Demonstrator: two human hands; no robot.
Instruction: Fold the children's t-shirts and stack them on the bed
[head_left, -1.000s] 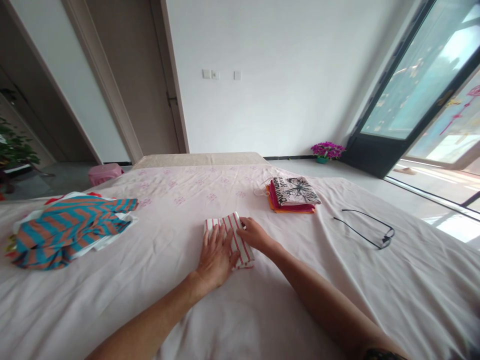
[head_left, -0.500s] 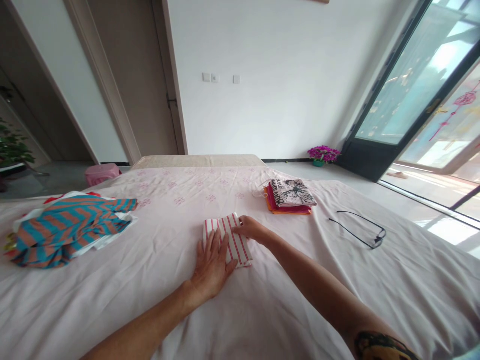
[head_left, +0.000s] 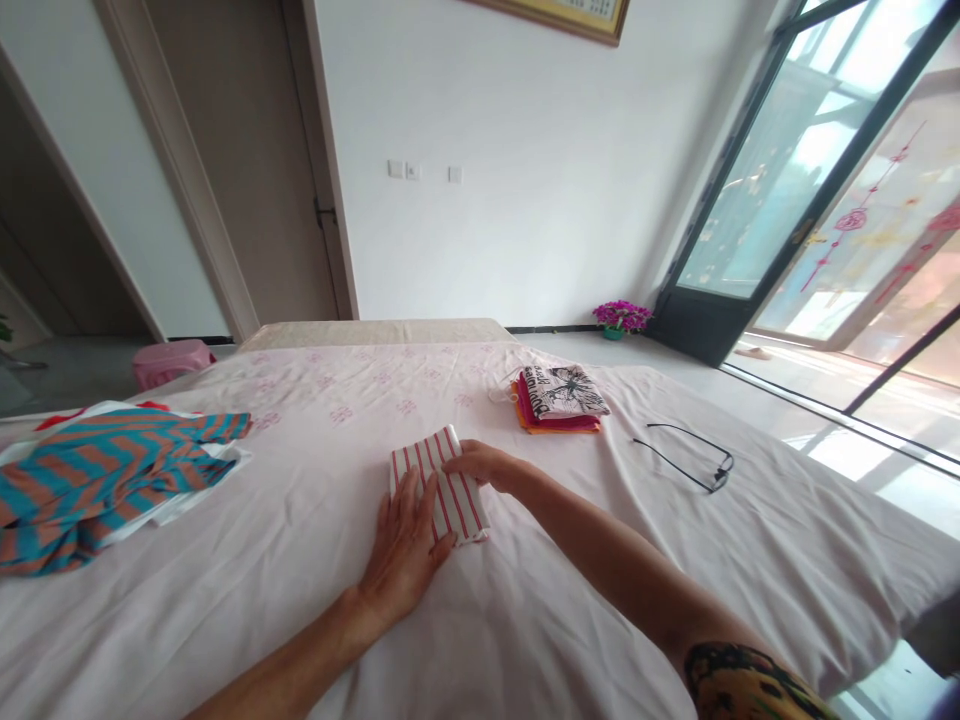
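Note:
A folded white cloth with red stripes [head_left: 455,500] lies on the pale pink sheet [head_left: 315,520] in front of me. My left hand [head_left: 403,540] rests flat on its left side, fingers spread and thumb along the near edge. At the far right edge of the cloth, my right hand [head_left: 484,465] has its fingers curled over the fabric, and its thumb is hidden. Beyond it to the right is a neat stack of folded fabric [head_left: 564,393], with a butterfly-printed piece on top of magenta and orange ones.
Black-framed glasses [head_left: 721,470] lie on the right with temples unfolded. A loose pile with a blue-and-orange striped garment [head_left: 127,470] is at the left. Behind the bed are a pink stool [head_left: 172,362], purple flowers [head_left: 621,317] and an ajar glass door [head_left: 739,200].
My left hand has slid slightly toward the cloth's left and near side, uncovering more stripes. My right fingers reach further over the cloth's edge. The view has tilted up and turned right.

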